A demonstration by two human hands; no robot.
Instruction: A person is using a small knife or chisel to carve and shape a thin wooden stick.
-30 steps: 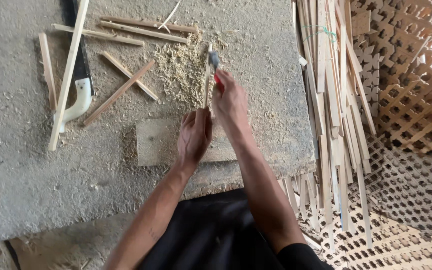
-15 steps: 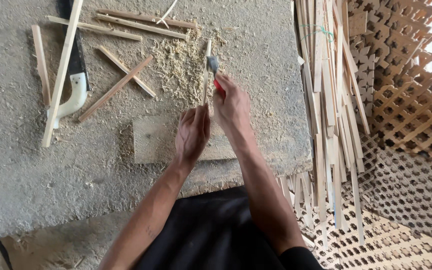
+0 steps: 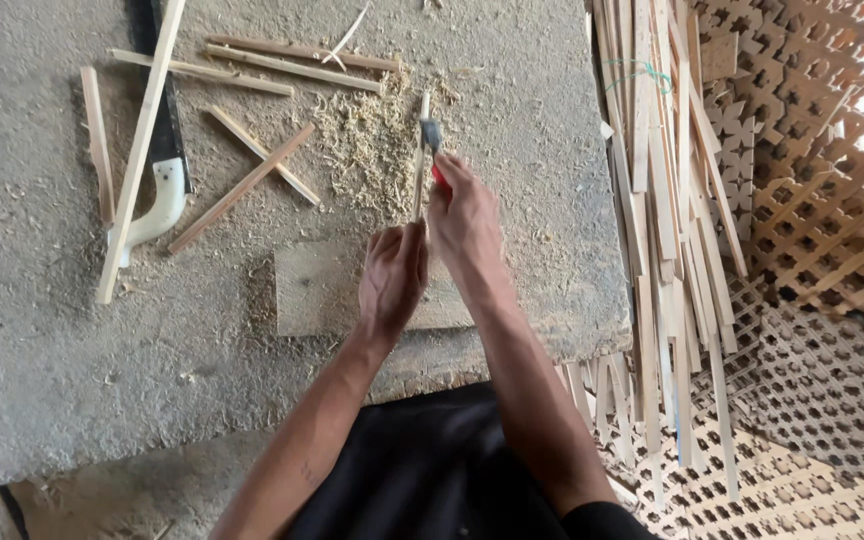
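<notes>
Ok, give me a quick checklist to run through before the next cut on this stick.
1. Left hand steadying the stick: ok, it grips the lower end.
2. Right hand holding the knife: ok, closed on the red handle.
3. Left fingers clear of the blade: ok, the blade sits above them on the stick.
4. Board under the work: ok, lying flat on the slab.
5. Saw out of the way: ok, off to the left.
6. Blade edge condition: cannot tell.
</notes>
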